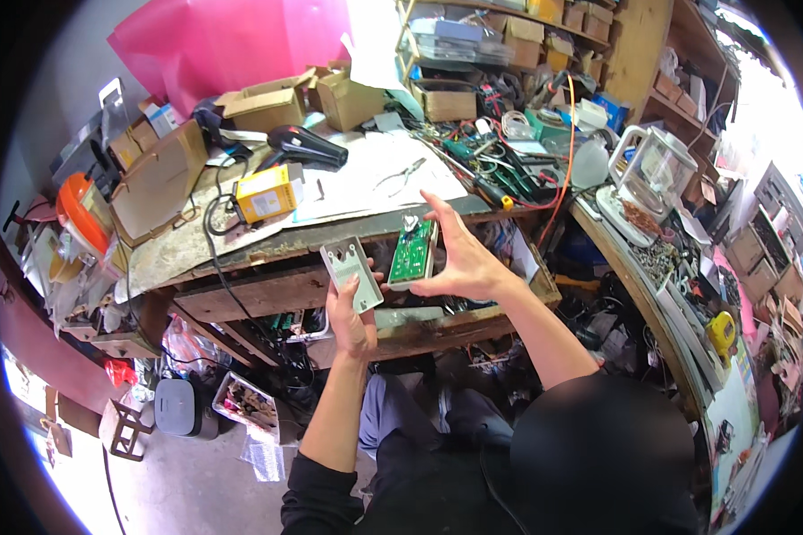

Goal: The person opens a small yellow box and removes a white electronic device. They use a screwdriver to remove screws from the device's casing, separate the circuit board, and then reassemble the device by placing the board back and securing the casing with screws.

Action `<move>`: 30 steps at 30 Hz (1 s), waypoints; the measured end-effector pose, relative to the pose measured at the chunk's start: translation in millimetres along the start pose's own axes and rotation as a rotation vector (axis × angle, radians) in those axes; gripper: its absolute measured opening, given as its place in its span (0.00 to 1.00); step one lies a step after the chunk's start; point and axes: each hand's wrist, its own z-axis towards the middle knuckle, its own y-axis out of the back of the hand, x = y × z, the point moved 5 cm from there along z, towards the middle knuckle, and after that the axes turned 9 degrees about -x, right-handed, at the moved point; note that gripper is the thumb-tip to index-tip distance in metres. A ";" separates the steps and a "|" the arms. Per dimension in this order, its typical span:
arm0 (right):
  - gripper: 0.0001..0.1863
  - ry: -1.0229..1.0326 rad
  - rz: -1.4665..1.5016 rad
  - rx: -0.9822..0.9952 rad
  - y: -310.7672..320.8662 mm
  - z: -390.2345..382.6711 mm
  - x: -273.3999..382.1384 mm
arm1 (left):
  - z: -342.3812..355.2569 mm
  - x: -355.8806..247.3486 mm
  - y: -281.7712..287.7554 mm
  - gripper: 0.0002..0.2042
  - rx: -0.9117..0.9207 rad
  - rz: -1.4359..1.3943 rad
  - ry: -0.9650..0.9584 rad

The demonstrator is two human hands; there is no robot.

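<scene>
My left hand (pixel 351 325) is closed on a pale grey rectangular casing cover (pixel 354 278), the thumb lying across its face. My right hand (pixel 468 263) grips a green circuit board (pixel 409 257) set in a light housing, fingers and thumb spanning its right side. A small silvery part sits at the board's upper end. The two pieces are apart, side by side, in front of the workbench edge. On the bench beyond them lie a pair of pliers (pixel 401 176) with spread handles and a white sheet of paper (pixel 352 192).
A black hair dryer (pixel 308 147) and a yellow box (pixel 266 193) lie on the bench's left part. Tools and cables crowd the right, near a screwdriver (pixel 493 192). A clear jug (pixel 656 169) stands far right. Below the bench edge is an open drawer (pixel 437 337).
</scene>
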 end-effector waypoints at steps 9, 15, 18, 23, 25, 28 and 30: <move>0.69 0.020 -0.172 0.043 8.0 -70.2 23.2 | -4.7 6.4 -30.9 0.25 0.148 0.234 0.203; 0.68 0.105 -0.262 0.042 0.6 -80.4 30.3 | -10.6 8.1 -52.7 0.25 0.230 0.357 0.178; 0.68 0.118 -0.257 0.060 -1.1 -82.7 30.4 | -11.4 11.0 -52.3 0.24 0.224 0.414 0.139; 0.67 0.128 -0.223 0.059 -1.8 -86.6 27.7 | -8.7 20.6 -41.5 0.22 0.206 0.418 0.145; 0.68 0.130 -0.225 0.054 -1.6 -88.8 24.8 | -9.6 20.2 -40.6 0.21 0.187 0.389 0.174; 0.68 0.114 -0.212 0.056 -2.0 -90.9 21.0 | -12.5 17.1 -39.3 0.20 0.178 0.369 0.189; 0.68 0.096 -0.196 0.062 -3.4 -92.9 16.6 | -13.1 16.9 -37.0 0.20 0.177 0.363 0.188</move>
